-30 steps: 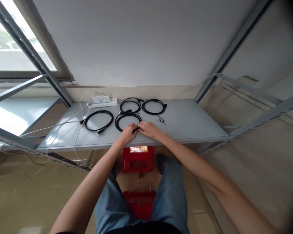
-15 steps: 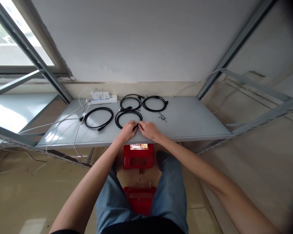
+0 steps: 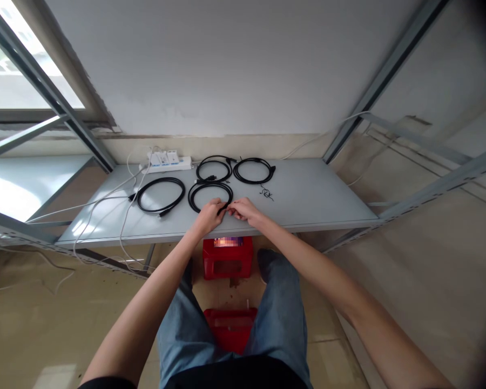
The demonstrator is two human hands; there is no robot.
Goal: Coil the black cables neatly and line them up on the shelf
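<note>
A coiled black cable (image 3: 190, 200) lies at the middle front of the grey shelf (image 3: 308, 200). My left hand (image 3: 210, 217) is closed on its near right side, with the fingers wrapped round the loops. Close beside it, my right hand (image 3: 245, 209) is pinched at the same edge of the coil; whatever sits between its fingertips is too small to make out. Several thin black ties (image 3: 266, 193) lie in a loose tangle to the right of the hands.
Behind sit two more black coils, one at centre (image 3: 197, 168) and another at right (image 3: 251, 182). A further coil (image 3: 162, 210) lies left, near white cords (image 3: 125, 216). A white power strip (image 3: 182, 165) is by the wall. Red stools (image 3: 206, 262) stand below.
My right hand has drawn slightly away from my left, its fingers curling tighter. My left hand keeps its hold on the coil. The view has shifted a little.
</note>
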